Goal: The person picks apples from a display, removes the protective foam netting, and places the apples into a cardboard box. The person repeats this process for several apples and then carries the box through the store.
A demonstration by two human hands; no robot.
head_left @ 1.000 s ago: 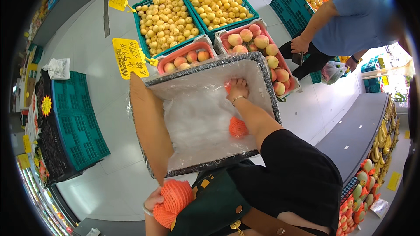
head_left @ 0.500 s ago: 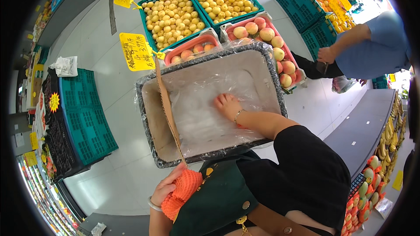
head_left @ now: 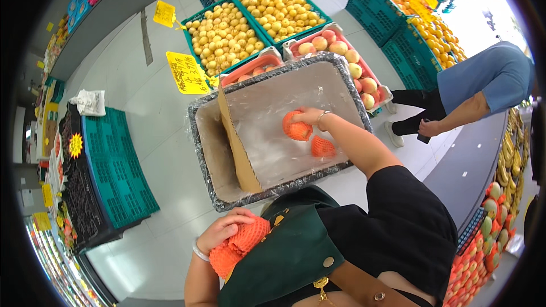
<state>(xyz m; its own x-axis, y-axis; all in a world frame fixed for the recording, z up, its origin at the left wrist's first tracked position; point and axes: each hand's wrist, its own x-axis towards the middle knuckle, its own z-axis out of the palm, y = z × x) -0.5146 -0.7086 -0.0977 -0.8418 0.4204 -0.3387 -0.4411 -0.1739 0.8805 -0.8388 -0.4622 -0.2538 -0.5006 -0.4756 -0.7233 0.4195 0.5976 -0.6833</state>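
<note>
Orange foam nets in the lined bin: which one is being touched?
The upper-left net, touched by the right hand; no hand touches the lower-right net.

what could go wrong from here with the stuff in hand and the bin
The orange foam sleeves bunched between the left hand and the green apron could slip and drop. The cardboard panel stands on edge inside the bin and might tip if knocked.

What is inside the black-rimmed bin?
Inside the bin, a cardboard sheet stands left of centre, and right of it lie two orange foam nets, the farther one touched and partly covered by the right hand. Anything within them cannot be made out through the foam.
</note>
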